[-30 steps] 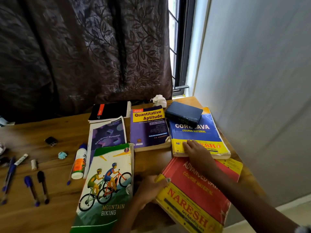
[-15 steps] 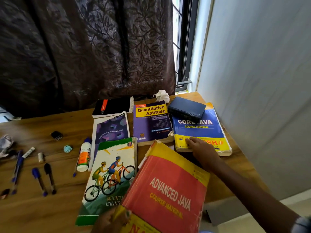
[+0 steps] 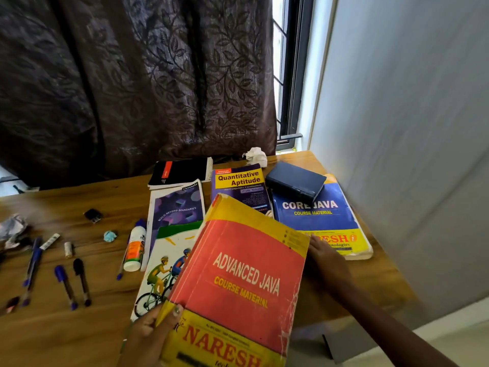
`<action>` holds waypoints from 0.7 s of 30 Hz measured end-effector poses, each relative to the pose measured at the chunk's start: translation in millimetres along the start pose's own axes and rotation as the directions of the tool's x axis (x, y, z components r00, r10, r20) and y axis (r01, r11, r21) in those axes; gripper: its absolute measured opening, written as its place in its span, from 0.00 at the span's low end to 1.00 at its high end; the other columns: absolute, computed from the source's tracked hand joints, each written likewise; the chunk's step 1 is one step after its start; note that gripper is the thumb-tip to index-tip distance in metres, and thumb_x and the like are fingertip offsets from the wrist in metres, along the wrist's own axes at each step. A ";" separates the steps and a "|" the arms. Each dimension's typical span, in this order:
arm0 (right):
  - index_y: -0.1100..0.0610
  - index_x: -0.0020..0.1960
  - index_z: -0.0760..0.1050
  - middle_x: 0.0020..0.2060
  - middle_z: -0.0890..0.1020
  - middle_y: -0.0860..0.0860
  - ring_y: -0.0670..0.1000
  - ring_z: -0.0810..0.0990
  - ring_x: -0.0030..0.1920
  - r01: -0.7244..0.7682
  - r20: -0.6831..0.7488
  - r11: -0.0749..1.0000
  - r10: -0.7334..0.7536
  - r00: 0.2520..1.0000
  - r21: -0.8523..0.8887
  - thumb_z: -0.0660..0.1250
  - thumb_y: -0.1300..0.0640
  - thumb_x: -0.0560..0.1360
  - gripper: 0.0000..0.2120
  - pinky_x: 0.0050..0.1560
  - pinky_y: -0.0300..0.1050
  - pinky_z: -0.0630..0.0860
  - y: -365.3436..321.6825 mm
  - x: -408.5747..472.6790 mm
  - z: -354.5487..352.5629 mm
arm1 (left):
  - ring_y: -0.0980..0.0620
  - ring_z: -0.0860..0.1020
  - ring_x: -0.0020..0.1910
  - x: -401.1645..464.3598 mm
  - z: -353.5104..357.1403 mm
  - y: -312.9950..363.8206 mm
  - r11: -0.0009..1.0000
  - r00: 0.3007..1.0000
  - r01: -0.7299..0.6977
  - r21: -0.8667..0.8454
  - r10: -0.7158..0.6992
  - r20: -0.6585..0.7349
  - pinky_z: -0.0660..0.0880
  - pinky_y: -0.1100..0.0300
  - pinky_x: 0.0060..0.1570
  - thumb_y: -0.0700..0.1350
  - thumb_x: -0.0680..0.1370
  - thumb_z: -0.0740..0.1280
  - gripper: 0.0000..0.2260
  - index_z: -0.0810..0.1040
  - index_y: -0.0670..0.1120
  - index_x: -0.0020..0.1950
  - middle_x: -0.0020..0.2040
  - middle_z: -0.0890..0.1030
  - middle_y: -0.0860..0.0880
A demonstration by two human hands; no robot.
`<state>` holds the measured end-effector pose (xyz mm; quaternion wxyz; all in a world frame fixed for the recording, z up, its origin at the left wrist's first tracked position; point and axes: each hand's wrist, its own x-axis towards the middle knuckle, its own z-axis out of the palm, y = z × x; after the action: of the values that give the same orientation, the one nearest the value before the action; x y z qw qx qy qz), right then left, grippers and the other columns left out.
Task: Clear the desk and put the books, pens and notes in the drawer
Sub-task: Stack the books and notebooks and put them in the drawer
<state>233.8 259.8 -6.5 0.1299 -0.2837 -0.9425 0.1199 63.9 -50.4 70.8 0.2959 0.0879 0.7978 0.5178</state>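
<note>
My left hand [image 3: 150, 332] grips the lower left corner of the red and yellow Advanced Java book [image 3: 238, 282], held up tilted over the wooden desk [image 3: 79, 329]. My right hand [image 3: 325, 258] lies flat against the near edge of the blue Core Java book [image 3: 317, 215], partly hidden behind the lifted book. A dark blue small book [image 3: 295, 181] rests on Core Java. Beside them lie the Quantitative Aptitude book [image 3: 238, 181], a purple notebook [image 3: 177, 205], a black spiral notebook [image 3: 180, 170] and the Mountain Biking book [image 3: 161, 263]. Several pens [image 3: 66, 284] lie at the left.
A glue bottle [image 3: 135, 247], a black clip [image 3: 92, 215], a small blue wad [image 3: 109, 236] and crumpled paper [image 3: 255, 155] are on the desk. A dark curtain [image 3: 132, 83] hangs behind. A white wall [image 3: 412, 128] borders the desk's right edge. No drawer is in view.
My left hand has lifted the Advanced Java book off the desk and swung it up and left over the Mountain Biking book. My right hand stays by the Core Java book.
</note>
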 end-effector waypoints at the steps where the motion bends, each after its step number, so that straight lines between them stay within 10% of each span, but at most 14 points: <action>1: 0.54 0.57 0.80 0.56 0.82 0.53 0.58 0.82 0.53 -0.040 0.023 0.999 0.039 0.999 0.035 0.81 0.59 0.57 0.28 0.47 0.52 0.80 -2.0 -1.7 2.3 | 0.53 0.71 0.22 5.3 0.3 -3.2 1.000 1.000 -0.004 -0.003 0.004 -0.016 0.69 0.67 0.23 0.44 0.75 0.68 0.06 0.82 0.42 0.44 0.23 0.74 0.45; 6: 0.60 0.67 0.70 0.66 0.73 0.55 0.55 0.75 0.64 -0.072 -0.073 0.996 0.076 0.994 0.053 0.63 0.60 0.76 0.19 0.61 0.46 0.74 -30.1 -22.6 -1.3 | 0.42 0.79 0.38 16.7 22.1 5.8 0.995 1.000 -0.014 -0.102 0.014 -0.006 0.76 0.51 0.43 0.45 0.77 0.65 0.06 0.80 0.50 0.42 0.30 0.82 0.46; 9: 0.55 0.57 0.76 0.50 0.84 0.54 0.51 0.84 0.43 -0.122 -0.097 0.966 0.147 0.984 0.227 0.64 0.48 0.67 0.20 0.35 0.40 0.78 -50.0 -44.2 -14.8 | 0.38 0.82 0.41 20.6 44.1 9.7 0.977 0.996 0.072 -0.199 -0.061 0.057 0.77 0.40 0.51 0.46 0.78 0.64 0.05 0.80 0.49 0.45 0.36 0.84 0.41; 13: 0.47 0.56 0.77 0.52 0.81 0.44 0.46 0.82 0.48 -0.090 0.097 0.969 0.069 0.993 0.229 0.67 0.50 0.73 0.12 0.42 0.31 0.74 -29.7 -58.6 -23.0 | 0.41 0.83 0.37 30.6 74.8 6.6 0.973 0.986 0.128 -0.193 -0.104 0.130 0.80 0.45 0.45 0.49 0.77 0.65 0.09 0.80 0.45 0.50 0.36 0.84 0.41; 21: 0.57 0.49 0.80 0.45 0.82 0.52 0.46 0.79 0.41 -0.449 0.057 0.822 0.460 0.886 0.350 0.67 0.63 0.74 0.06 0.33 0.26 0.71 38.2 -50.2 -68.5 | 0.48 0.83 0.38 45.8 91.6 -9.0 0.992 0.986 -0.019 0.122 -0.002 0.166 0.79 0.56 0.40 0.49 0.79 0.62 0.11 0.74 0.45 0.57 0.41 0.83 0.46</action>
<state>314.9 272.7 37.3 0.1604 -0.4735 -0.8086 0.3104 79.9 36.9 18.9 0.3530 0.1523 0.8004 0.4599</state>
